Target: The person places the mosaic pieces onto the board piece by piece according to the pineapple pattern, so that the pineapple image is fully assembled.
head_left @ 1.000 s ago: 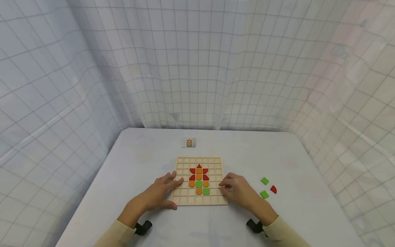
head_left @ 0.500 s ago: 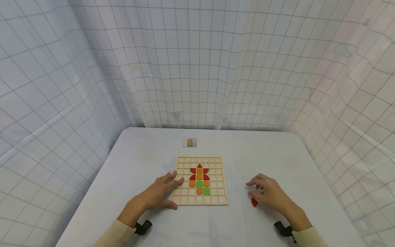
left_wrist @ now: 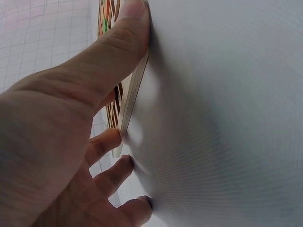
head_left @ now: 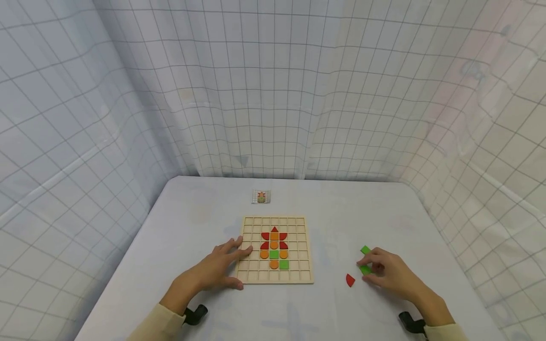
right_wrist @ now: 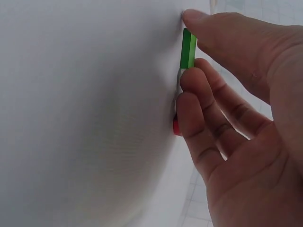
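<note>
Green square (head_left: 365, 269) seemingly pinched by right hand (head_left: 390, 273); left hand (head_left: 215, 270) flat against board (head_left: 275, 279).

Left hand (left_wrist: 57, 142) rests flat — thumb pressing the wooden board (left_wrist: 135, 90) edge.

Counter (head_left: 196, 227): pale, plain surface with rounded far corners.
Small card (head_left: 261, 197): lies flat near the far edge of the counter, about midway along it; shows a tiny red, orange and green picture on a grid.
Red quarter-round piece (head_left: 350, 280): lies loose on the counter towards the near right corner.
Second green square (head_left: 365, 249): lies flat on the right half of the counter, well apart from the right edge.
Gridded cloth (head_left: 273, 94): hangs as a backdrop round the far, left and right edges.
</note>
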The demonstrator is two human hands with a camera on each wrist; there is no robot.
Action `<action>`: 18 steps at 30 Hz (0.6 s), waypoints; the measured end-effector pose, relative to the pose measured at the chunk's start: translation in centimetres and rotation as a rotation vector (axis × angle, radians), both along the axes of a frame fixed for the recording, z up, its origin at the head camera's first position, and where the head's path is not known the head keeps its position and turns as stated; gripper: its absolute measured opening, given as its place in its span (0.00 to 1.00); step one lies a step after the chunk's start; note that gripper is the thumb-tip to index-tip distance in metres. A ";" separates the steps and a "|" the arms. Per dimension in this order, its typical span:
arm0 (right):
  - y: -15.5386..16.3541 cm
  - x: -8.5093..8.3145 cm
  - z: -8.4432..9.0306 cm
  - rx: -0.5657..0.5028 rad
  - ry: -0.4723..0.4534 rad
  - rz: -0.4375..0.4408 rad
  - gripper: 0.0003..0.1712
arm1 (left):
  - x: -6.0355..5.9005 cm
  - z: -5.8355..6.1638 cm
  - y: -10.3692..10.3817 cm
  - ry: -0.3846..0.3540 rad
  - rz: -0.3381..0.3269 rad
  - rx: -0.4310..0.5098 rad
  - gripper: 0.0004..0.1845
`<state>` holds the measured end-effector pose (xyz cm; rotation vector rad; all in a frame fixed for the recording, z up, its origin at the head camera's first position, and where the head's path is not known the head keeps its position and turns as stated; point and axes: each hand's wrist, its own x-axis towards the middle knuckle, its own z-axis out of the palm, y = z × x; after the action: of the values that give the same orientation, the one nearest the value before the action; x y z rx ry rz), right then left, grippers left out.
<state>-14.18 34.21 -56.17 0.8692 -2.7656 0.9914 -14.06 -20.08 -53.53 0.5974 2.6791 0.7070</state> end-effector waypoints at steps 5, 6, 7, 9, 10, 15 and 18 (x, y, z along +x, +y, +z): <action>0.4 -0.2 -0.3 -0.025 0.029 0.048 0.22 | -0.1 -0.2 -0.2 0.001 -0.003 -0.003 0.57; 0.4 -0.3 -0.3 -0.028 0.029 0.054 0.22 | -0.1 -0.3 -0.2 0.001 -0.003 -0.003 0.57; 0.4 -0.4 -0.3 -0.031 0.025 0.060 0.21 | -0.1 -0.3 -0.2 0.002 -0.002 -0.003 0.57; 0.4 -0.5 -0.3 -0.036 0.021 0.068 0.21 | -0.1 -0.3 -0.3 0.009 -0.004 -0.005 0.57; 0.4 -0.5 -0.3 -0.038 0.021 0.071 0.21 | -0.1 -0.3 -0.3 0.010 -0.003 -0.005 0.57; 0.3 -0.7 -0.3 -0.035 0.022 0.065 0.20 | -0.2 -0.6 -0.4 0.006 0.000 0.011 0.57; 0.2 -0.8 -0.4 -0.024 0.015 0.052 0.20 | -0.2 -0.8 -0.5 0.019 -0.002 0.007 0.57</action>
<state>-14.95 34.37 -56.58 0.9450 -2.7269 1.0193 -14.27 -20.54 -54.37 0.6117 2.6941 0.7133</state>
